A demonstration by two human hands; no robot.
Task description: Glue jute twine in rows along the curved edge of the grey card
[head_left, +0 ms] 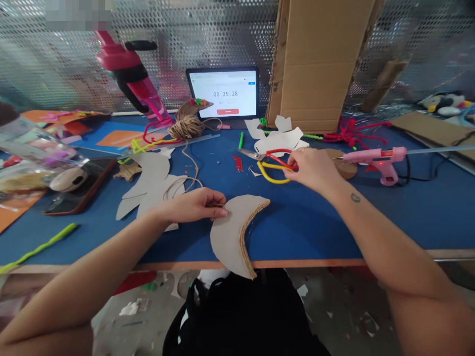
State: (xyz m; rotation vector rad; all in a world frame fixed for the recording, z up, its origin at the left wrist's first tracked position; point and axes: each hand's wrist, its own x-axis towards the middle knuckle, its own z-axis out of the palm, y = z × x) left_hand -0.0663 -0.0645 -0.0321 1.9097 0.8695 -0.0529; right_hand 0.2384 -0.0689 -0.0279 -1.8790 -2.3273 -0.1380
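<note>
Grey crescent-shaped piece of layered corrugated cardboard [230, 232] over blue desk [304, 237] front edge, outer curve pinched in my L hand [204, 203]. Prob. light, stiff; tips could bend, so best held mid-curve. Beyond, my R hand [311, 165] grips red-and-yellow-handled metal scissors [260, 156].

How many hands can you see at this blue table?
2: the left hand holds the cardboard crescent near its upper left edge; the right hand, farther forward, holds the scissors.
</note>
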